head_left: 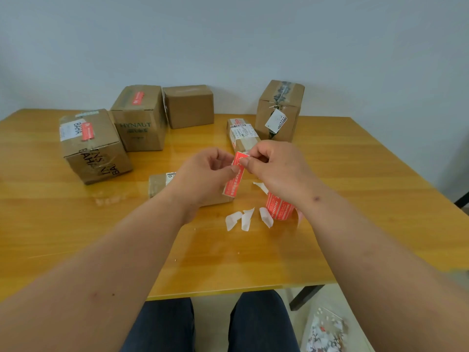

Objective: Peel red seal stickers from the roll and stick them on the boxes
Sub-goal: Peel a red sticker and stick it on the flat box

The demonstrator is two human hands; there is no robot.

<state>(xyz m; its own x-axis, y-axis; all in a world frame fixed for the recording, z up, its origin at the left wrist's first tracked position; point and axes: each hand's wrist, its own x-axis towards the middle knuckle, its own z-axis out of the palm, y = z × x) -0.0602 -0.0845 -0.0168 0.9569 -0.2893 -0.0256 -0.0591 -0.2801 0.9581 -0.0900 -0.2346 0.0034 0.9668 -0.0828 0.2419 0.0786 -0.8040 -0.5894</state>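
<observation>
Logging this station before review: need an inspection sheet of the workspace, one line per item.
Surface: glossy wooden table, against a pale wall.
Job's things: red sticker held above the table; sticker roll standing under the right wrist; BAHA box and HYNAUT box carry red seals on top; plain box and tall box show none; long box has a red mark at its far end; flat box is partly hidden.
Clutter: white backing scraps beside the roll.
Grippers: left hand and right hand both pinch the sticker.
Cables: nothing seen.
Surroundings: bag of scraps on the floor.
</observation>
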